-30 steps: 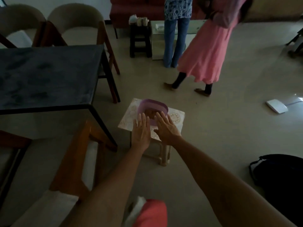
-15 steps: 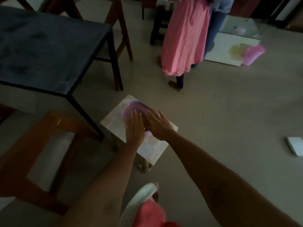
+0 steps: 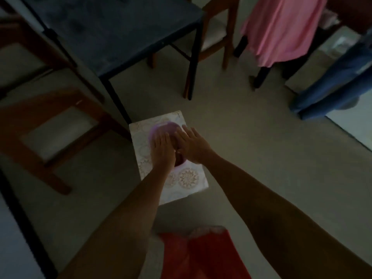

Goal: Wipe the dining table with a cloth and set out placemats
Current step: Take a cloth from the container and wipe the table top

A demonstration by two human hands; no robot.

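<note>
Head view: two hands, left hand [image 3: 162, 151] and right hand [image 3: 192, 147], over one purple tub [image 3: 164, 128].

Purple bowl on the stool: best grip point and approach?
Take the purple bowl by its rim on opposite sides, from above. It sits upright on the patterned stool, with left hand and right hand spread over it. Contents unclear.

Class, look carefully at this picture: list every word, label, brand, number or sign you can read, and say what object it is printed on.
None can be read. The small stool's cover carries only round lace-like ornaments, no letters. The purple bowl under the left hand and right hand shows no label. The dark dining table, the wooden chairs and the people's clothes bear no visible text; the picture is dim and blurred.
</note>
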